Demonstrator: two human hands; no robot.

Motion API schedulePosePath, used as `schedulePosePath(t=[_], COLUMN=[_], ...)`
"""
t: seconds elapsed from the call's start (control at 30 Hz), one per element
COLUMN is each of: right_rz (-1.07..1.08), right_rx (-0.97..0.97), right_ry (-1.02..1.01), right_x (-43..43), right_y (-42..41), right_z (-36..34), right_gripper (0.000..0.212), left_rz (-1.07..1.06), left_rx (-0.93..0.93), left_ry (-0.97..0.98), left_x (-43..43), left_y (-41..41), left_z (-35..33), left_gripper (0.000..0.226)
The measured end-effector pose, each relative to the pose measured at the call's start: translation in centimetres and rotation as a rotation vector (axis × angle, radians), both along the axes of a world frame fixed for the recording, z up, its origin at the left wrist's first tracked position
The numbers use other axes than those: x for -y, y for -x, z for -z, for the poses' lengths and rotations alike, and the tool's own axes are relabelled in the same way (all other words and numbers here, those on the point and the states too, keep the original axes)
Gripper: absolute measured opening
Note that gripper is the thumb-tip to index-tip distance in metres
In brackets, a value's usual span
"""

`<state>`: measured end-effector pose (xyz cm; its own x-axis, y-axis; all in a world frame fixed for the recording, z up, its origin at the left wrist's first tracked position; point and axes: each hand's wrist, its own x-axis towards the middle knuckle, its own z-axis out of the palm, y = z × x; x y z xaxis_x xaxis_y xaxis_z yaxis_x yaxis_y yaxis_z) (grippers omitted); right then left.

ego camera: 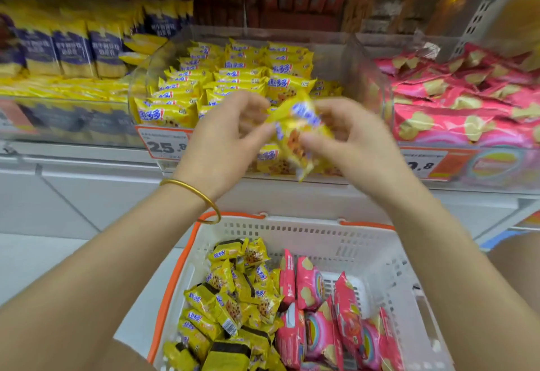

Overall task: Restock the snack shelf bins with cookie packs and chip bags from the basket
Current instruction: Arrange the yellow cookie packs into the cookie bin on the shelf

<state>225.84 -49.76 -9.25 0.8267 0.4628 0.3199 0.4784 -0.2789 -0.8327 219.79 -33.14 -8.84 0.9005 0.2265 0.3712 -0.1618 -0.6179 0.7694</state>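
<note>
A few yellow cookie packs (295,133) are held between my left hand (230,136) and my right hand (347,133), just in front of the clear middle bin (140,78), which is filled with rows of the same yellow packs (233,78). Below my arms sits the white basket (365,247) with orange handles. Its left side holds loose yellow cookie packs (233,297) and its right side holds pink chip bags (321,312). The held packs are blurred by motion.
The clear bin at the right (388,84) is piled with pink chip bags (455,98). The left bin holds blue and yellow packs (73,49). Price tags (166,144) hang on the shelf edge. Red boxes (277,8) stand behind the bins.
</note>
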Motion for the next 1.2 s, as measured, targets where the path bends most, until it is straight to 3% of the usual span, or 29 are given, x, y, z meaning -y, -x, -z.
schedulePosePath(t=[0.1, 0.2, 0.27, 0.47, 0.67, 0.83, 0.93, 1.0, 1.1, 1.13, 1.2], right_rz=[0.263, 0.376, 0.356, 0.237, 0.152, 0.199, 0.256, 0.222, 0.061, 0.015, -0.082], right_rx=[0.350, 0.406, 0.361, 0.396, 0.440, 0.488, 0.541, 0.530, 0.440, 0.367, 0.206], right_ry=[0.205, 0.492, 0.563, 0.506, 0.613, 0.678, 0.577, 0.395, 0.153, 0.174, 0.401], right_x=[-1.0, -3.3, -4.8, -6.8, -7.0, -5.9, -4.5, -3.1, -1.6, -1.7, -2.8], right_y=[-3.2, -6.9, -8.7, -11.9, -12.1, -10.6, -8.0, -4.9, 0.1, 1.3, 2.6], right_z=[-3.2, -3.7, -2.7, -1.5, -0.9, -1.8, -2.5, -2.8, -0.3, 1.6, 6.6], right_gripper=[0.041, 0.043, 0.042, 0.042, 0.044, 0.061, 0.050, 0.038, 0.019, 0.015, 0.014], left_rz=[-0.188, -0.178, -0.156, -0.155, -0.133, -0.117, -0.153, -0.135, -0.041, -0.020, 0.014], left_rx=[0.247, 0.123, 0.013, -0.067, -0.085, 0.005, 0.122, 0.163, 0.087, 0.030, -0.097], left_ry=[-0.427, -0.705, -0.794, -0.818, -0.826, -0.788, -0.805, -0.822, -0.876, -0.899, -0.960], left_x=[-0.6, -1.3, -1.3, -1.9, -1.9, -2.0, -1.3, -1.1, -1.6, -1.8, -2.4], left_y=[-0.6, -1.3, -1.5, -2.2, -2.3, -1.6, -0.3, 0.7, 2.1, 2.6, 3.3], left_z=[-0.7, 0.2, 1.2, 2.2, 2.6, 1.9, 1.3, 1.1, 2.1, 2.7, 4.1], left_gripper=[0.028, 0.043, 0.051, 0.066, 0.064, 0.055, 0.041, 0.030, 0.026, 0.028, 0.034])
